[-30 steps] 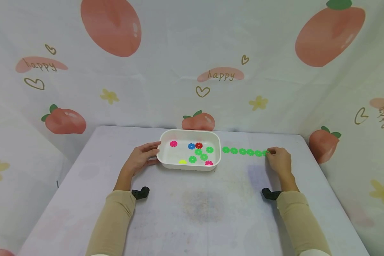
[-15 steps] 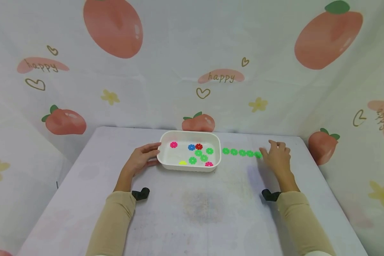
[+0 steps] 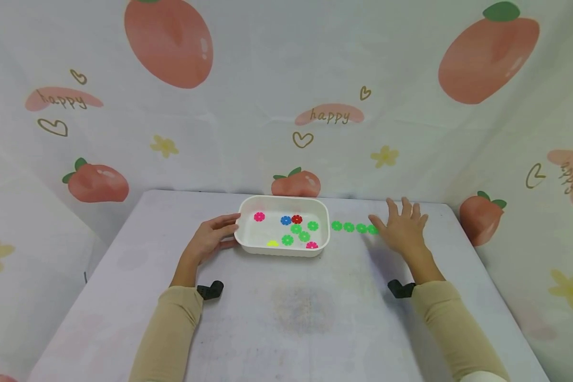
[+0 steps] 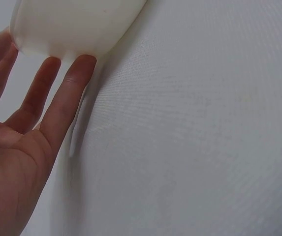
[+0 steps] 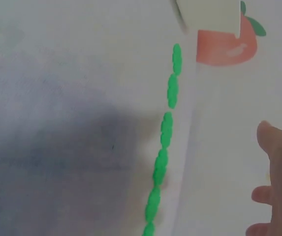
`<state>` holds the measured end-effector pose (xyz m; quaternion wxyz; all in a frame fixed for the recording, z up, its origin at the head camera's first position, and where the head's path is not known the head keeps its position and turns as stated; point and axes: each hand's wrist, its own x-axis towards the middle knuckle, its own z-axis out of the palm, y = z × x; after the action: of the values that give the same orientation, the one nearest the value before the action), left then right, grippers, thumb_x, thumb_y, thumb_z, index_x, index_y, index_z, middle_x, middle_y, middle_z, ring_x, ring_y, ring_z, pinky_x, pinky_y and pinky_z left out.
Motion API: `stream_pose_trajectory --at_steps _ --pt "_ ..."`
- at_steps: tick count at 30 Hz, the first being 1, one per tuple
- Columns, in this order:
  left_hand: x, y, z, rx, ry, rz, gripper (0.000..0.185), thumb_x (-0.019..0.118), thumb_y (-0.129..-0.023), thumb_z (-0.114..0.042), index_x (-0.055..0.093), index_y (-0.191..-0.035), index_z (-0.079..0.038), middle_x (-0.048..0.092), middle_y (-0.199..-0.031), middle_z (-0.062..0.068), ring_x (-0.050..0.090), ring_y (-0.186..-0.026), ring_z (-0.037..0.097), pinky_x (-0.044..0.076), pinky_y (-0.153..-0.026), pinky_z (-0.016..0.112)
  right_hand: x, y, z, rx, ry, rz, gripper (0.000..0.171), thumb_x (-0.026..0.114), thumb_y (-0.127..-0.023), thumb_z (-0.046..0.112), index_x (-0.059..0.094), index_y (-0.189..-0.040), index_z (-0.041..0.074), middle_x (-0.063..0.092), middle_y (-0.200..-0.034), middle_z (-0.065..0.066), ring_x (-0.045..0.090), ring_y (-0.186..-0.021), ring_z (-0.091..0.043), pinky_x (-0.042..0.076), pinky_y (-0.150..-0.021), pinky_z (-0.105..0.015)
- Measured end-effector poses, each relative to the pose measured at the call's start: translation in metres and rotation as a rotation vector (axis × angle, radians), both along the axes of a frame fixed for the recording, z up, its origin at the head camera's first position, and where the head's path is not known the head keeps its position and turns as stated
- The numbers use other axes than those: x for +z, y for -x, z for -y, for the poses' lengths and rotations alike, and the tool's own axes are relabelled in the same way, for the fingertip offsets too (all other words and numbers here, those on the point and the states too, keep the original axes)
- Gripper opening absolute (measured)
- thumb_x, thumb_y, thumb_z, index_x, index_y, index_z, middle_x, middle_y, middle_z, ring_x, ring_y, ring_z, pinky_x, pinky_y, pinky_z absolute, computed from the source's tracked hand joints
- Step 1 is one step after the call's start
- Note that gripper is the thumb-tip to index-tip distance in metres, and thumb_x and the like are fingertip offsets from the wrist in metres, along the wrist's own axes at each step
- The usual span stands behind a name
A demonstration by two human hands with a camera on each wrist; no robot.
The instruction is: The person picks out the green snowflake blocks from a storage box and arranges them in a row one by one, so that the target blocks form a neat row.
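Observation:
A white tray [image 3: 324, 239] stands near the table's far edge, with several flower-shaped discs in it: green discs [image 3: 287, 240], a blue disc [image 3: 285, 220], a dark red disc [image 3: 297, 219], pink ones and a yellow one. My left hand [image 3: 207, 239] touches the tray's left end with its fingertips; the left wrist view shows its fingers [image 4: 64, 105] extended against the wall. To the right of the tray runs a row of green discs [image 3: 349, 227]. Over the row's right end my right hand [image 3: 403, 231] spreads its fingers and holds nothing, covering the last discs in the head view.
The white table [image 3: 267, 318] reaches back to a cloth backdrop [image 3: 248, 122] printed with fruit, hearts and flowers. Black wrist mounts [image 3: 211, 289] stick out from both cuffs.
My right hand has let go of the green disc at the row's right end, lifted, spread its fingers and shifted left over the row. My left hand and the tray stay put.

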<state>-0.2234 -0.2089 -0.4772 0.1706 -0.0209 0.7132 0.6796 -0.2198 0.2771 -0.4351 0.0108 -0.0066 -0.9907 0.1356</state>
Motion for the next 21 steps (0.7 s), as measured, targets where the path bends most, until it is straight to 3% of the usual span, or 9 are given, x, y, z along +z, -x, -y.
stream_pose_trajectory --at_steps 21 --pt "-0.004 0.002 -0.001 0.010 0.006 -0.001 0.053 0.070 -0.087 -0.029 0.053 -0.137 -0.021 0.048 -0.144 0.006 0.055 -0.121 0.024 0.055 -0.094 0.041 0.015 -0.001 0.051 0.132 -0.077 -0.017 0.084 0.039 -0.091 0.067 0.017 -0.153 0.015 -0.001 -0.159 -0.024 -0.008 -0.142 -0.055 -0.008 -0.108 -0.076"
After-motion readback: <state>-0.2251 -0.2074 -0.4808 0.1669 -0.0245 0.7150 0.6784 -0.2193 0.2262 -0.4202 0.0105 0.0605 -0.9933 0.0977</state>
